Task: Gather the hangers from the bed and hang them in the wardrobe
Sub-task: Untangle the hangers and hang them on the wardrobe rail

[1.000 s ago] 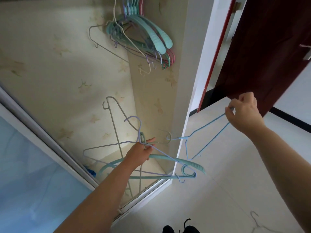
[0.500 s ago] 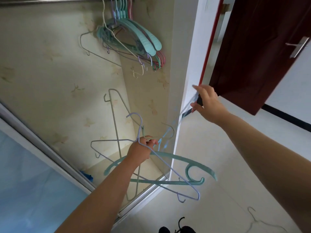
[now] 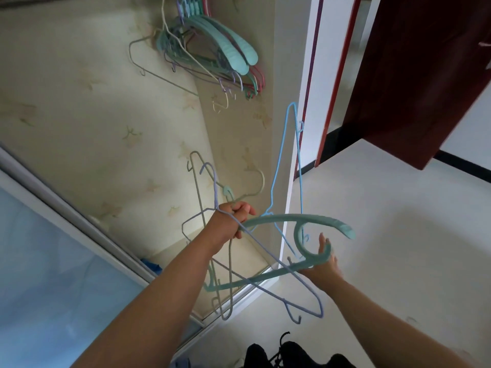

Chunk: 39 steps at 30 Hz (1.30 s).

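Inside the open wardrobe (image 3: 111,123), up top, a bunch of hung hangers (image 3: 212,54) is dangling from the rail, mostly teal plastic with some wire ones mixed in. Lower down, in front of the wardrobe opening, your left hand (image 3: 233,221) is gripping a bundle of hangers by their necks, fingers curled tight round them. That bundle is holding a grey wire hanger (image 3: 198,187), a purple wire hanger (image 3: 265,261) and a thick teal plastic hanger (image 3: 305,221), all tilting at odd angles and crossing each other. A blue wire hanger (image 3: 284,155) is standing almost upright beside the wardrobe's white side panel (image 3: 305,128), its lower end tangling in with the bundle near your left hand; whether your grip is actually on it, I cannot tell.

Your right hand (image 3: 322,261) is reaching in from below right, fingers fairly straight, touching the curved lower part of the teal plastic hanger, not wrapping round it. A dark red door (image 3: 411,75) is hanging open at upper right over the pale floor (image 3: 398,248). Black shoes (image 3: 279,354) are showing at the bottom edge.
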Motion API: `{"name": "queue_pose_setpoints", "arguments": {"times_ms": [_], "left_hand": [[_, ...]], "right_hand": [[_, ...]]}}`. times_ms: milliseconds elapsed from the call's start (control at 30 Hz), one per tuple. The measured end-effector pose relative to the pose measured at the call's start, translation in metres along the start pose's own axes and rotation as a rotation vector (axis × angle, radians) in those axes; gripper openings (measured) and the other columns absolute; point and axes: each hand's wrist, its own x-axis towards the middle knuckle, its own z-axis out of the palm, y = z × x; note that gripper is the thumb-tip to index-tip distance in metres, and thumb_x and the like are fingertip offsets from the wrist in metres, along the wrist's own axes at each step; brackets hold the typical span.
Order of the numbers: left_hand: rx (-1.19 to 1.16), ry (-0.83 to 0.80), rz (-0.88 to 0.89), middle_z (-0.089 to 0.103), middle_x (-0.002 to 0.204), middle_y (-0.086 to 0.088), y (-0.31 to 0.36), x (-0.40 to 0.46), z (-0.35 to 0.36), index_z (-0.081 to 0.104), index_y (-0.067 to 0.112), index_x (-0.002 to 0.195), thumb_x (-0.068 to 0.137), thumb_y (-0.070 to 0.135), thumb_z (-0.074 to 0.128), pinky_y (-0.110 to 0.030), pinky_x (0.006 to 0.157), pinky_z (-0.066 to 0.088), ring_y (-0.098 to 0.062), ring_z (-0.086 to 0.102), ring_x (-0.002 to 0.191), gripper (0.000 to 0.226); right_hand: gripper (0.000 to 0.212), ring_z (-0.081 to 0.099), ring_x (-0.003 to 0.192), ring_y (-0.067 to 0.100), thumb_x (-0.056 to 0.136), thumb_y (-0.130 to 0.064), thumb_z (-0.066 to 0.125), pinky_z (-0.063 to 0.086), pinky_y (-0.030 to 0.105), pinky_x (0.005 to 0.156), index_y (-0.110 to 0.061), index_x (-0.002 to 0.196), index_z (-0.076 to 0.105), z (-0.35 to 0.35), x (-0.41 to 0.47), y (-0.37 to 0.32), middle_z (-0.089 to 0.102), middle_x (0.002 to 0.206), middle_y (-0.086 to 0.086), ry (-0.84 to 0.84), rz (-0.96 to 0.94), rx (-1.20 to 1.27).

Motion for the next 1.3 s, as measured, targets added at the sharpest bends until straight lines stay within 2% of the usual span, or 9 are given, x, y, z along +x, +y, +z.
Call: {"name": "queue_pose_setpoints", "arguments": {"times_ms": [233,367,500,633,733,833,933,1033,1300], "left_hand": [[-0.170,0.057,-0.090,0.045,0.049,0.002,-0.010,-0.011,-0.006,0.062,0.016,0.074,0.100,0.012,0.046,-0.018,0.041,0.030,-0.011,0.039,0.046,0.030],[-0.258,0.044,-0.144,0.041,0.047,0.003,-0.014,-0.019,-0.007,0.058,0.012,0.076,0.101,0.010,0.042,-0.016,0.035,0.028,-0.005,0.036,0.039,0.030],[-0.189,0.092,-0.131,0.062,0.062,-0.006,-0.021,-0.022,-0.013,0.066,0.013,0.085,0.101,0.014,0.044,-0.017,0.041,0.034,-0.011,0.045,0.049,0.028],[-0.132,0.145,-0.178,0.073,0.102,-0.011,-0.036,-0.021,-0.028,0.068,0.015,0.106,0.102,0.030,0.043,-0.019,0.048,0.041,-0.011,0.051,0.052,0.030],[-0.079,0.216,-0.203,0.069,0.112,-0.012,-0.042,-0.020,-0.036,0.070,0.024,0.104,0.102,0.036,0.042,-0.019,0.050,0.044,-0.012,0.054,0.057,0.031],[-0.070,0.259,-0.224,0.071,0.108,-0.010,-0.041,-0.018,-0.038,0.070,0.021,0.102,0.102,0.036,0.040,-0.021,0.052,0.045,-0.014,0.056,0.058,0.033],[-0.170,0.292,-0.234,0.075,0.096,-0.005,-0.034,-0.013,-0.042,0.065,0.017,0.094,0.103,0.030,0.039,-0.021,0.053,0.042,-0.018,0.059,0.072,0.031],[-0.316,0.379,-0.261,0.072,0.075,-0.006,-0.021,-0.006,-0.052,0.062,0.015,0.087,0.103,0.028,0.041,-0.021,0.049,0.040,-0.016,0.057,0.060,0.029],[-0.336,0.469,-0.392,0.057,0.070,-0.009,0.016,0.020,-0.093,0.058,0.010,0.078,0.101,0.024,0.042,-0.028,0.053,0.037,-0.016,0.048,0.056,0.032]], "right_hand": [[0.119,0.023,0.141,0.025,0.072,-0.063,0.068,0.029,0.046,0.111,-0.018,0.152,-0.007,0.025,-0.006,-0.006,0.023,0.154,0.003,-0.017,0.028,-0.029],[0.087,0.043,0.122,0.030,0.075,-0.041,0.075,0.036,0.037,0.105,-0.012,0.143,0.030,0.031,-0.005,0.002,0.027,0.144,0.009,-0.053,0.021,0.023],[0.046,0.053,0.078,0.024,0.080,-0.014,0.065,0.045,0.029,0.078,-0.011,0.121,0.044,0.026,-0.007,0.004,0.029,0.132,0.006,-0.123,-0.029,0.030],[0.034,0.053,0.079,0.023,0.088,-0.022,0.052,0.041,0.027,0.076,-0.018,0.122,0.047,0.018,-0.007,0.013,0.036,0.128,0.005,-0.198,0.050,-0.091],[0.026,0.051,0.069,0.021,0.093,-0.026,0.048,0.040,0.026,0.064,-0.008,0.111,0.058,0.004,0.000,0.007,0.061,0.112,0.014,-0.295,0.160,0.009],[0.050,0.034,0.042,0.015,0.090,-0.049,0.057,0.026,0.019,0.044,0.001,0.098,0.062,-0.022,0.007,-0.015,0.069,0.090,0.012,-0.410,0.271,0.238],[0.068,0.029,0.044,0.013,0.082,-0.065,0.056,0.021,0.017,0.043,0.000,0.099,0.065,-0.054,0.013,-0.055,0.068,0.083,0.007,-0.452,0.187,0.343],[0.081,0.030,0.045,0.011,0.074,-0.075,0.047,0.020,0.018,0.044,-0.001,0.102,0.065,-0.093,0.021,-0.114,0.066,0.086,0.007,-0.469,0.064,0.458],[0.056,0.034,0.042,0.012,0.092,-0.059,0.041,0.018,0.014,0.034,-0.006,0.098,0.057,-0.173,0.047,-0.288,0.058,0.082,0.007,-0.464,-0.223,0.607]]}}
